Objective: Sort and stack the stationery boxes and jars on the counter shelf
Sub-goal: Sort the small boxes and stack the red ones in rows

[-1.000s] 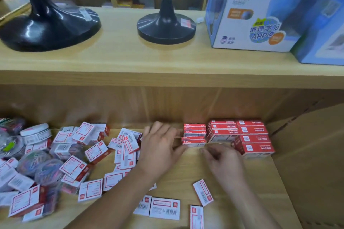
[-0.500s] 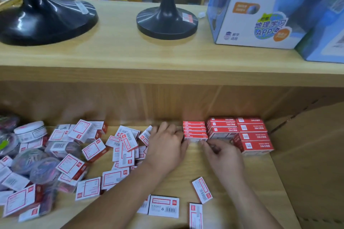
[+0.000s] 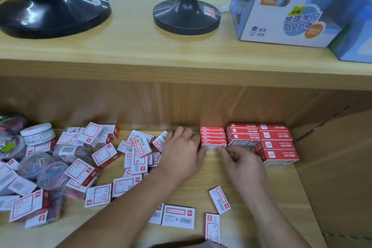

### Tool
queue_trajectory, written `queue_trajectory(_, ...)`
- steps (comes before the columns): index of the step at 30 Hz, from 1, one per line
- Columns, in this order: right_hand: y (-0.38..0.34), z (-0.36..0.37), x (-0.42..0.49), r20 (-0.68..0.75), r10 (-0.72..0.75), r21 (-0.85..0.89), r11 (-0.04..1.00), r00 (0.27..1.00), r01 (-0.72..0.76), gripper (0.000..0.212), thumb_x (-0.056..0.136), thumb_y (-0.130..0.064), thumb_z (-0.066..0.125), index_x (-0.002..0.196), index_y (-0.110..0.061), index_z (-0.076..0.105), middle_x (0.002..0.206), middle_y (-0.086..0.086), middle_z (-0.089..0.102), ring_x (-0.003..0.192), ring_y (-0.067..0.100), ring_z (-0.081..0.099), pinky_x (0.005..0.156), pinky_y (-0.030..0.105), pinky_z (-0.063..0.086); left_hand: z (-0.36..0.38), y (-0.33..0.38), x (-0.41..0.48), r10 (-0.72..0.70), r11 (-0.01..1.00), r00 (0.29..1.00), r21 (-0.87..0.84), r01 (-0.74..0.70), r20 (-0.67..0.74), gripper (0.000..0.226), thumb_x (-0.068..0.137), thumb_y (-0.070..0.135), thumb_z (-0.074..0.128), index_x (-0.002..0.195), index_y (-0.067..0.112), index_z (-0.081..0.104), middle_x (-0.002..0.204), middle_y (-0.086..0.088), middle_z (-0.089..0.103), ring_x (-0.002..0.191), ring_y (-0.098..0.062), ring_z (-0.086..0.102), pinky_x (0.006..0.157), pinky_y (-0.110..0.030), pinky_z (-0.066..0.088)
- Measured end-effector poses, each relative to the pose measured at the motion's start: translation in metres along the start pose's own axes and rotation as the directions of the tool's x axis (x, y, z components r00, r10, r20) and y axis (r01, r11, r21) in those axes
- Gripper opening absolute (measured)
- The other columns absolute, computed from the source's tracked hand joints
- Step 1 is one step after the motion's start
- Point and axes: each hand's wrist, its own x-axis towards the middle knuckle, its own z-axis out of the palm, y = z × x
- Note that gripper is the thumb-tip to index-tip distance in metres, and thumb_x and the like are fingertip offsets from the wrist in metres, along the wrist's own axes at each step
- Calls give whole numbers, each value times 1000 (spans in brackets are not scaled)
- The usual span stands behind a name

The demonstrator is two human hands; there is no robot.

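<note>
**Both Hands at a Small Stack of Red Boxes**

Farthest out to the left of the left hand stood a white jar [image 3: 38, 133]. Clear jars [image 3: 43, 164] of coloured clips lay beside and in front of it, partly buried. Between these and the left hand lay the loose boxes [image 3: 100, 153], red and white, heaped and tilted every way. The nearest of them were just beside the hand's knuckles.

The left hand [image 3: 181, 155] lay palm down on the shelf [image 3: 203, 179], its fingers stretched out and relaxed with nothing held. Its fingertips and thumb rested against the left side of the small stack [image 3: 213, 138]. This stack of thin red boxes stood upright between the two hands, at the back of the shelf.

The right hand [image 3: 244, 165] was at the stack's lower right corner, its thumb tip touching the bottom box. Its other fingers were curled under, and whether they held anything could not be told.

Just right of that hand's fingers, and touching the small stack, stood the taller stacks [image 3: 275, 144] of bigger red boxes, neatly squared.

Nearer the person than both hands, a few stray boxes [image 3: 178, 218] lay flat on the shelf.

Above the hands ran the counter top [image 3: 141, 52]. A large black stand [image 3: 50, 10] was on it, up and left of the left hand. A smaller black stand [image 3: 186, 14] stood almost straight above that hand. A globe box [image 3: 281, 10] stood up and right of the right hand.
</note>
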Motion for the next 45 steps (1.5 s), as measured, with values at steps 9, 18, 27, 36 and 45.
queue_trajectory(9, -3, -4, -4, 4, -36, 45, 998, 999, 36, 26, 90, -48, 67, 78, -25, 70, 56, -10, 59, 59, 16, 58, 55, 31, 48, -2, -1, 3, -6, 998, 994, -59, 13, 111, 47, 92, 59, 47, 110, 19, 66, 102, -1, 59, 103, -26, 53, 84, -41, 46)
queue_trajectory(18, 4, -3, -6, 5, -3, 104, 995, 1000, 2, 24, 89, -44, 70, 76, -25, 72, 61, -11, 66, 62, 10, 63, 61, 33, 52, -14, -9, -2, 31, 993, 994, -114, -19, 102, 49, 92, 58, 49, 117, 20, 67, 100, 1, 58, 100, -24, 53, 83, -37, 45)
queue_trajectory(27, 9, -33, -54, 397, 116, 271, 933, 910, -237, 7, 84, -29, 78, 79, -25, 75, 72, 2, 72, 67, 21, 65, 70, 39, 54, -60, -12, -76, 198, 912, 975, -385, -143, 105, 22, 91, 38, 63, 102, 22, 72, 103, 7, 62, 99, -19, 58, 85, -38, 53)
queue_trajectory(36, 4, -40, -89, 379, 86, 202, 964, 922, -172, 42, 66, -51, 85, 104, -35, 77, 85, -4, 57, 73, 5, 62, 74, 19, 50, -59, -23, -136, 200, 901, 968, -416, -122, 149, 29, 88, 49, 69, 101, 23, 73, 115, 10, 62, 114, -14, 56, 89, -31, 51)
queue_trajectory(45, -4, -44, -96, 309, 120, 217, 957, 943, -193, 28, 71, -29, 89, 96, -40, 79, 83, -1, 53, 73, 14, 59, 74, 32, 52, -51, -17, -138, 107, 921, 991, -385, -67, 83, 31, 95, 43, 65, 109, 17, 72, 112, 7, 64, 106, -19, 59, 89, -37, 52)
